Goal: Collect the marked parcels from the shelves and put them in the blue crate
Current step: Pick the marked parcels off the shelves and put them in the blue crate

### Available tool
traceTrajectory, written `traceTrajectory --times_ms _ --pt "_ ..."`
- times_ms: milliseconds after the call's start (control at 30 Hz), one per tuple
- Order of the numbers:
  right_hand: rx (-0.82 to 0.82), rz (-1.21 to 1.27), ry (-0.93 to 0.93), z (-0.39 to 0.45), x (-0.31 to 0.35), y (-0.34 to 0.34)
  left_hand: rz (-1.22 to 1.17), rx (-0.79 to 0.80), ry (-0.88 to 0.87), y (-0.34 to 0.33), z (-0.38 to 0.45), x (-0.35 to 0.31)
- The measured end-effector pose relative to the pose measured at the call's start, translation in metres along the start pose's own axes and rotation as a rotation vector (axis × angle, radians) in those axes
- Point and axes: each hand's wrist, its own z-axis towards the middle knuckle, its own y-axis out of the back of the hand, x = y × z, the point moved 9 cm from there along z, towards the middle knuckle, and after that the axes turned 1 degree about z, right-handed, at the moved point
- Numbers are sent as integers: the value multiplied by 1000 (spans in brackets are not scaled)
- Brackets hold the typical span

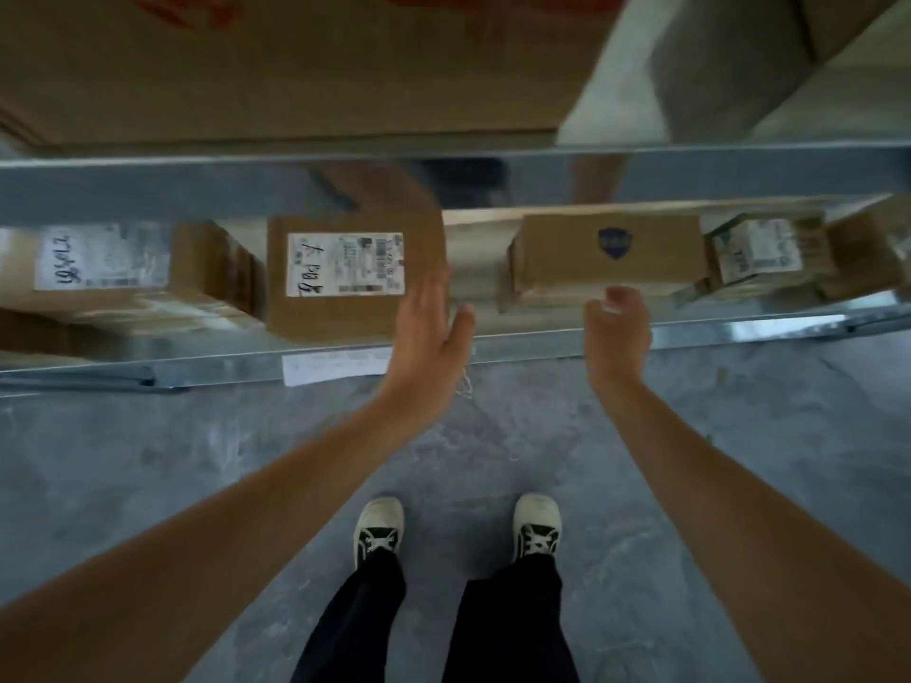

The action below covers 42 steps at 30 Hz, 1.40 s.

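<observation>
Two bare forearms reach out: left hand spread flat, right hand loosely curled, empty; four brown cardboard parcels on the grey metal shelf; grey concrete floor.

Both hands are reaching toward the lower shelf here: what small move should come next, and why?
Probably close the open left hand onto the right edge of the brown cardboard parcel with the handwritten white label. Its straight fingers are already at that edge, and the right hand holds nothing, fingers loosely curled.
</observation>
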Motion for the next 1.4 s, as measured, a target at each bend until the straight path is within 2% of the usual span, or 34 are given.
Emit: traceTrajectory --times_ms 67,167,267,400,500,667,833,967,1133,1267,1400 --pt "-38 -19 11 26 -22 30 -72 46 112 -46 12 2" --pt "-8 -47 74 68 -38 56 -263 8 354 -92 34 12" --pt "114 -5 24 107 -47 63 -447 -42 499 -118 58 11" --pt "325 124 -164 143 -58 52 -474 -123 626 -135 88 26" --pt "510 137 -191 149 -54 41 -542 -179 673 -144 82 21" --pt "562 165 -127 157 -51 54 -551 -286 691 -146 56 7" --pt "503 342 -147 156 -40 77 -669 -408 720 -130 39 -4" --pt "534 441 -221 153 -38 88 -689 -363 740 -131 32 -13" --pt "533 376 -191 152 -31 96 -672 -396 716 -119 30 -22" --pt "519 380 -183 154 -31 106 -632 -289 683 -125 31 -24" --pt "576 377 -150 147 -25 106 -589 -201 628 -128 29 -26"
